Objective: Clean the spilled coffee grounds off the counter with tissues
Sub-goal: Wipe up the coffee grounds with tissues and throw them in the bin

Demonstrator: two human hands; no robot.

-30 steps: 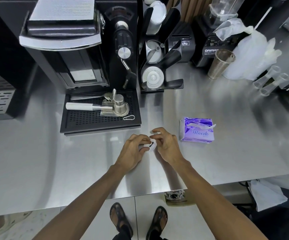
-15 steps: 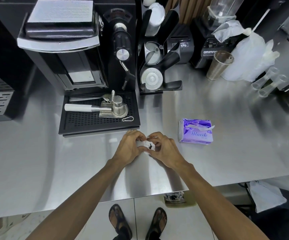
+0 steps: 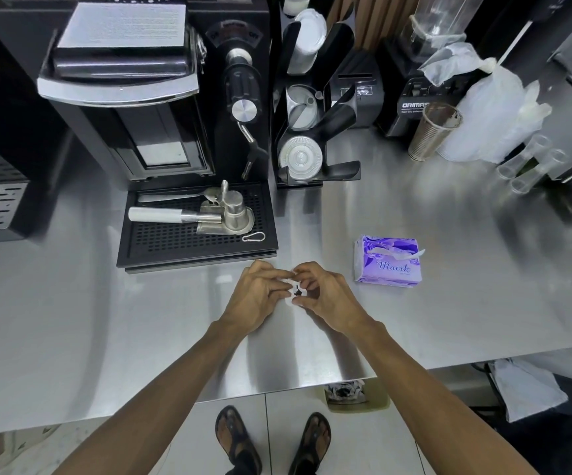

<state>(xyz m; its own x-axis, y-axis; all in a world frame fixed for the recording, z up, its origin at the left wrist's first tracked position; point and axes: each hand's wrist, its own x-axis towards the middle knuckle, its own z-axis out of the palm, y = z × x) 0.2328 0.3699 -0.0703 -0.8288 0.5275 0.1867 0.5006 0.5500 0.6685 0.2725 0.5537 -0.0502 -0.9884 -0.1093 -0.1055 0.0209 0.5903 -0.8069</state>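
Centrally, near the front edge of the steel desk, a small crumpled white tissue is held between both hands. The left hand is curled, and its grip is closed on the tissue's left side with thumb and fingertips. The right hand is curled likewise, and its grip is closed on the tissue's right side. A dark clump of coffee grounds is gathered in the tissue, in the gap between the two hands. Whether the tissue is touching the desk or is raised just off it cannot be told.

A purple tissue pack is set on the desk near the right hand, to its right, and a sheet is seen sticking out of its top slot. A black drip tray is placed just behind the left hand. A portafilter with a white handle is laid on the tray, and a small carabiner clip is laid near it. A black coffee machine is stood behind the tray. To its right, plastic lids are held in a black lid rack. Farther right, a blender base, a ribbed metal cup and a white plastic bag are grouped at the back of the desk.
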